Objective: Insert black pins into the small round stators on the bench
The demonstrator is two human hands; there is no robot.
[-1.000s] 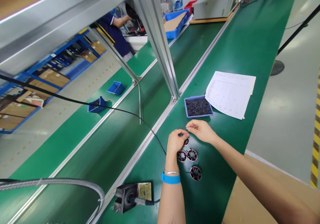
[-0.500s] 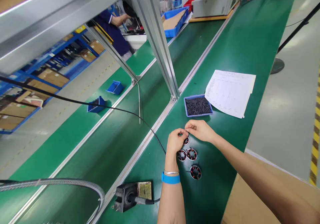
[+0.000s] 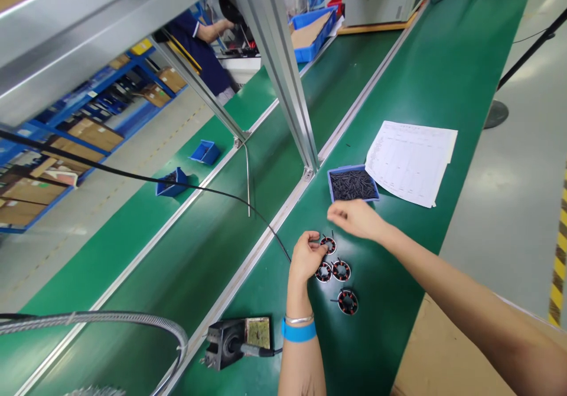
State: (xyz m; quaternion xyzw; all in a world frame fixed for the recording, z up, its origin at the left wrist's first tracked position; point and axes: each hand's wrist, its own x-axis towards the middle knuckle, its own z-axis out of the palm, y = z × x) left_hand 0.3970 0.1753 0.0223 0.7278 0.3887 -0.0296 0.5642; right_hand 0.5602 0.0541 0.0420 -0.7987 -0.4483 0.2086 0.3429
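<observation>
Round silver-rimmed coil with red-and-black windings [image 3: 333, 247], just right of lower centre, probably mid-work (thin black stubs [image 3: 332, 233] up, remainder unclear): left hand [image 3: 306, 256] parted, thumb at its edge; right hand [image 3: 357, 219] blurred, fingertips bunched, can't tell if holding anything.

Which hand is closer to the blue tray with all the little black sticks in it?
Right. The right hand is just on the near side of the blue tray; the left hand is farther back, at the nearest ring.
</observation>
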